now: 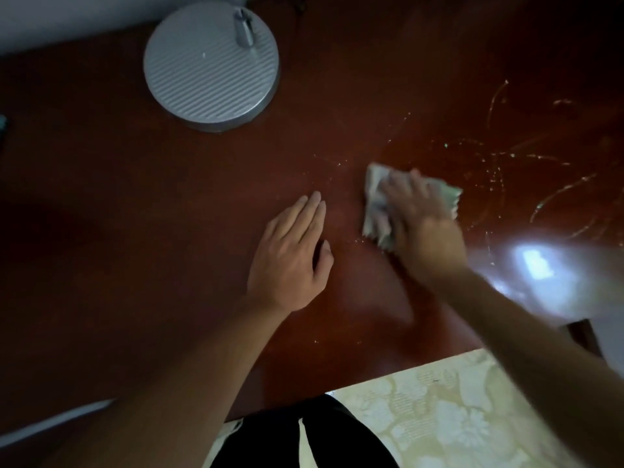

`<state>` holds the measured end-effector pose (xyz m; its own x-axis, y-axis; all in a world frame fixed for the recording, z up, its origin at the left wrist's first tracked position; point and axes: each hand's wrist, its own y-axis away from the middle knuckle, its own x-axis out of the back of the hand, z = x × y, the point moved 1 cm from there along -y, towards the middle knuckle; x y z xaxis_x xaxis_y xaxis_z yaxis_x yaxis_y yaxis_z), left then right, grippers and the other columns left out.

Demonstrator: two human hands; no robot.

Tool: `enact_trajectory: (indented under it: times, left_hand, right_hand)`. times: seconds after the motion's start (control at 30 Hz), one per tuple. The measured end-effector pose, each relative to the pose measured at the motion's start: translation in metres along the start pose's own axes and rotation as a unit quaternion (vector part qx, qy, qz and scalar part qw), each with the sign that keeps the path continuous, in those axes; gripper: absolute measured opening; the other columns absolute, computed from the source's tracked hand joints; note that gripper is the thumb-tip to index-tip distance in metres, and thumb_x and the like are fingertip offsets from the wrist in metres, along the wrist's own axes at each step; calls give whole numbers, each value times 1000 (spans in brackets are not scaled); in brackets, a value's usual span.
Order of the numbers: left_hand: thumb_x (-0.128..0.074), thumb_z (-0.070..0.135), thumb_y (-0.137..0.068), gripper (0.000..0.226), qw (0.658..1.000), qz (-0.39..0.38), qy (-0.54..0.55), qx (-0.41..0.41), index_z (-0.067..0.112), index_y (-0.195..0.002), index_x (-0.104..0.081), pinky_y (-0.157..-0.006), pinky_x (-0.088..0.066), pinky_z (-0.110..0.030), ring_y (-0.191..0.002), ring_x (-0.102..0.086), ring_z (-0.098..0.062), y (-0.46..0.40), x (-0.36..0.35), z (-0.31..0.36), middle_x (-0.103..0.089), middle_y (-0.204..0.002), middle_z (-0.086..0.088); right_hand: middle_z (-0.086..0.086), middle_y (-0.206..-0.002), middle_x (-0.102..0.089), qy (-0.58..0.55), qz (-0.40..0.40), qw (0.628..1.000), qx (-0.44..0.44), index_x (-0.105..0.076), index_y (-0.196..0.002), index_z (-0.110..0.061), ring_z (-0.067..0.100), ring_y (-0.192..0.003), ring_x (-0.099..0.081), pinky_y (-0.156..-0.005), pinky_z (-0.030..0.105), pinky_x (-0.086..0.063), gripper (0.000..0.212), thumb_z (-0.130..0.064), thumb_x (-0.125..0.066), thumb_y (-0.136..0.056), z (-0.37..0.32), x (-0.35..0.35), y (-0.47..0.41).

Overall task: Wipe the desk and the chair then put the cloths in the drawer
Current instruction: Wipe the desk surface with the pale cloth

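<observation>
On the desk: a dark reddish-brown desk fills most of the view from above.
Right hand: the right hand, blurred, presses flat with fingers spread on a cloth, pinning it to the desk.
Cloth: one, pale and crumpled, right of centre on the desk.
Left hand: the left hand lies open, palm down, fingers together, holding nothing, just left of the cloth and apart from it.
Nearby: one round ribbed silver lamp base with a short metal stem stands at the far left, well apart from both hands.
Surface: wet streaks and one bright glare patch at right.
Below: floral-patterned floor.
Writing: none readable.
</observation>
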<state>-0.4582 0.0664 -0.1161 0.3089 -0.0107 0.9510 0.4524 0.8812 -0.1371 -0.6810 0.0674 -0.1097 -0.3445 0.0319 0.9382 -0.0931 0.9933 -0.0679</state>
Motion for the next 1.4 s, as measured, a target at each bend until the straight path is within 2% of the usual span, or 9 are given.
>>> enact_trajectory:
  times: [0.23,0.4,0.5,0.7,0.8,0.87,1.03,1.27,1.4]
  left_hand:
    - [-43,29,-100,50,1000,-3,0,-4,2,-142,-51,-116,-32,-37,-144,-38,-22,-1,1,-2,-46,-152,-10]
    - [-47,26,-95,48,1000,15,13,-12,1,-134,-59,-111,-38,-40,-141,-43,-24,0,1,-1,-50,-149,-11]
    - [-46,27,-96,50,1000,12,12,-18,1,-138,-56,-112,-37,-41,-141,-43,-24,-2,2,-2,-49,-149,-12]
    - [-45,26,-99,49,1000,12,13,-16,1,-139,-54,-113,-37,-41,-142,-41,-23,-1,0,-1,-48,-150,-12]
    - [-43,27,-100,49,1000,7,3,-19,1,-140,-53,-113,-37,-41,-142,-40,-23,-1,-1,-1,-48,-150,-12]
    - [-41,27,-100,49,1000,7,2,-16,1,-140,-53,-113,-36,-41,-143,-40,-23,0,-1,-2,-48,-150,-11]
    - [-42,26,-100,48,1000,4,-1,-11,3,-141,-53,-116,-33,-39,-145,-37,-20,0,1,0,-46,-152,-9]
    - [-43,25,-101,48,1000,2,-1,4,5,-143,-49,-118,-32,-39,-146,-34,-19,1,-2,0,-43,-153,-8]
    - [-44,25,-100,48,1000,2,-8,3,4,-144,-49,-117,-32,-37,-146,-34,-20,0,-1,0,-43,-153,-8]
  right_hand:
    - [14,-145,-48,18,61,991,-116,-50,-137,-9,39,-138,-36,-112,52,-29,40,-21,-37,-101,6,2,-116]
    - [13,-143,-52,-35,9,999,-20,-56,-135,-9,36,-140,-38,-116,49,-26,42,-25,-40,-100,-60,-17,-24]
    - [10,-146,-49,-10,-23,999,41,-53,-139,-10,31,-141,-37,-117,49,-28,44,-26,-43,-100,-47,-10,6]
    - [13,-153,-40,13,23,992,-121,-43,-145,-9,39,-144,-28,-117,51,-24,45,-27,-35,-105,33,16,-92]
    - [13,-144,-47,34,53,988,-144,-50,-136,-8,38,-133,-40,-107,53,-36,41,-25,-35,-102,28,14,-119]
    - [15,-136,-52,29,69,990,-122,-54,-129,-8,39,-124,-47,-99,54,-42,36,-21,-40,-98,-1,2,-101]
    - [14,-144,-51,-17,17,1000,0,-53,-139,-6,40,-140,-36,-117,52,-26,42,-21,-40,-101,-48,-17,-23]
    - [13,-144,-47,25,12,999,-29,-49,-137,-8,39,-134,-38,-110,53,-32,41,-23,-38,-101,29,9,-145]
    - [17,-144,-45,0,3,1000,10,-49,-137,-7,40,-137,-35,-110,52,-29,41,-15,-46,-97,-1,1,-123]
